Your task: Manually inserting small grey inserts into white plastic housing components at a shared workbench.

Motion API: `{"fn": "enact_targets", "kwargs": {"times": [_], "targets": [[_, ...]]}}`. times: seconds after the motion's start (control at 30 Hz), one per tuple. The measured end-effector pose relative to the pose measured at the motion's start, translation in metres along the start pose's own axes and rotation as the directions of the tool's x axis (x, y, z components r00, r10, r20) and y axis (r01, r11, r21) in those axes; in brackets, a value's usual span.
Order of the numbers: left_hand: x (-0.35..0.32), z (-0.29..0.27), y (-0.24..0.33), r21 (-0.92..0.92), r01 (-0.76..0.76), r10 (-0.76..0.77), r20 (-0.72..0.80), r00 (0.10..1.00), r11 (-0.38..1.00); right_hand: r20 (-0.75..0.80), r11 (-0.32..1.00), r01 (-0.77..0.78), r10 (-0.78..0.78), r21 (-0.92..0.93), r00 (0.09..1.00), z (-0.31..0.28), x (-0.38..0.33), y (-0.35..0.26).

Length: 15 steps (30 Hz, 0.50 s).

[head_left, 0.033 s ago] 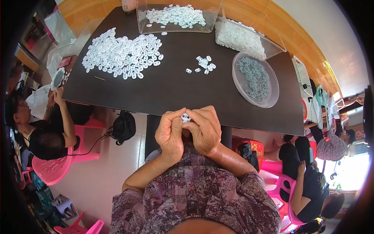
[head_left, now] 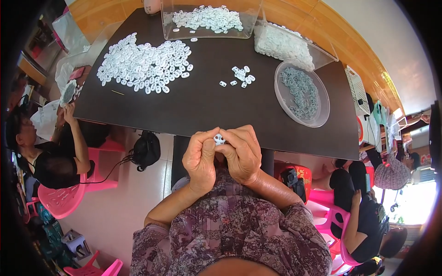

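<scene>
Just off the table's near edge, my left hand [head_left: 201, 158] and my right hand [head_left: 241, 154] meet, fingertips closed together. Between them they pinch a small white plastic piece [head_left: 219, 138] with dark holes; the fingers cover most of it. Farther off on the table lies a small group of similar white pieces [head_left: 240, 73]. To its left spreads a large heap of white oval pieces [head_left: 147, 64]. On the right, a round clear tub [head_left: 322, 110] holds many small grey parts [head_left: 301, 92], too fine to name.
Two clear bins, one [head_left: 251, 33] at the back and one [head_left: 329, 54] at the back right, contain white pieces. A thin yellowish stick [head_left: 118, 92] lies on the dark table [head_left: 207, 108]. People sit at left [head_left: 55, 161] and right [head_left: 363, 221] on pink chairs.
</scene>
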<state>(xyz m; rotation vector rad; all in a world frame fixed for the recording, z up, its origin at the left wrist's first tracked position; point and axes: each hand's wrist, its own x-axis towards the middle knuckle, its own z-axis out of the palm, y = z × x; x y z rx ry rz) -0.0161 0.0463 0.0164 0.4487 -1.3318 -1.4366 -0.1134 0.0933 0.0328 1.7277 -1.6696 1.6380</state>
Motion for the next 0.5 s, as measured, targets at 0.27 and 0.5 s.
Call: {"fn": "enact_targets", "kwargs": {"times": [0.27,0.5], "targets": [[0.0015,-0.0008,0.0017,-0.166,0.081,-0.081,0.008,0.997,0.983,0.006,1.0,0.006,-0.006,-0.027,1.0,0.0003,0.0029,-0.0054],[-0.0038,-0.0047,-0.0003,-0.178,0.059,-0.053,0.04,0.998,0.982,0.024,0.987,-0.133,0.131,0.092,0.991,-0.0003,-0.0037,-0.0037]]}}
